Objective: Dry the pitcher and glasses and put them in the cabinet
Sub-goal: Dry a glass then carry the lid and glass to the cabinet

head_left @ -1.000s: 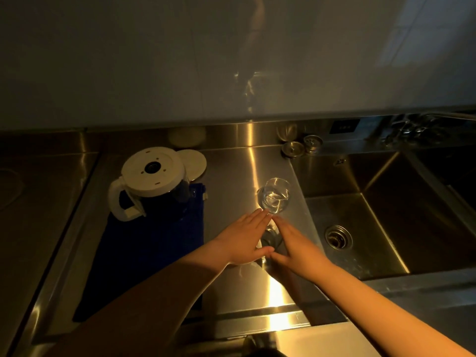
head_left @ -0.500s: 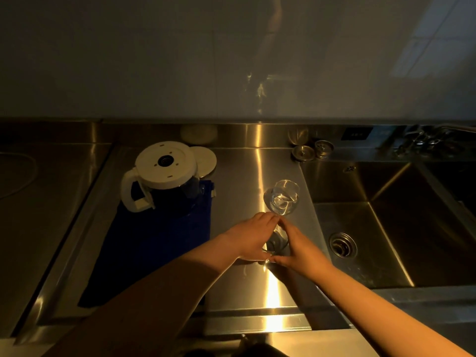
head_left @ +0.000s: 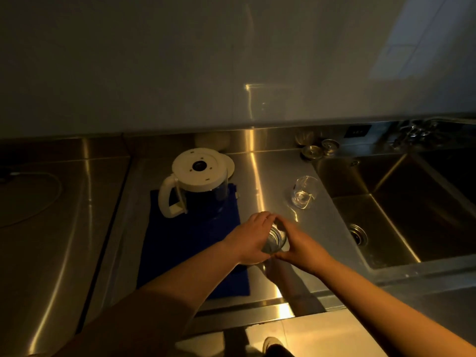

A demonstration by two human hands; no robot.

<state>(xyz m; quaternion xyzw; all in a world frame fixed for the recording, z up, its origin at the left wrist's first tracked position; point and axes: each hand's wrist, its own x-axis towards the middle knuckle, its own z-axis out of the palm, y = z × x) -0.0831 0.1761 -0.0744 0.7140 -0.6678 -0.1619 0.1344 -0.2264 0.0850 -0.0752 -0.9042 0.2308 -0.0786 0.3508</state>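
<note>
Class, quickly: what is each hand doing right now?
Left hand: closed around the glass from its left side.
Right hand: closed around the same glass from its right side.

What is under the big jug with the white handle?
A dark blue cloth lies under the jug, spread on the metal counter. The jug stands upside down, so the cloth right beneath it is covered from view.
</note>
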